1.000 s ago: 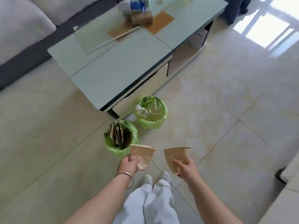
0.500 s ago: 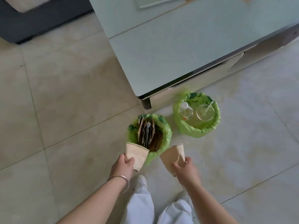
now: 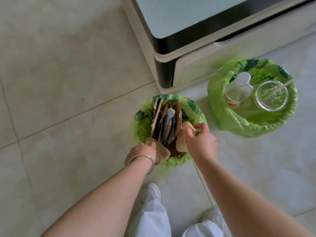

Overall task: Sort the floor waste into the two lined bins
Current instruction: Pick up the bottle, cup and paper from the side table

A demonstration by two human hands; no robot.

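Observation:
Two small bins lined with green bags stand on the tiled floor. The near bin (image 3: 140,124) is packed with upright cardboard and paper pieces (image 3: 166,120). My left hand (image 3: 145,151) grips a tan paper cup (image 3: 162,153) at that bin's near rim. My right hand (image 3: 200,142) grips a second tan paper cup (image 3: 182,142) and holds it inside the bin's right side. The far bin (image 3: 239,120) on the right holds a clear plastic bottle (image 3: 239,89) and a clear plastic cup (image 3: 271,95) with a straw.
A low pale-green table (image 3: 188,16) with a cream drawer front (image 3: 239,53) stands just behind both bins. My white shoes (image 3: 153,192) and trousers are at the bottom centre. Beige floor tiles (image 3: 59,82) stretch to the left.
I have leaned in closer over the bins. Both hands moved forward and down, carrying the two paper cups from in front of the near bin into its opening.

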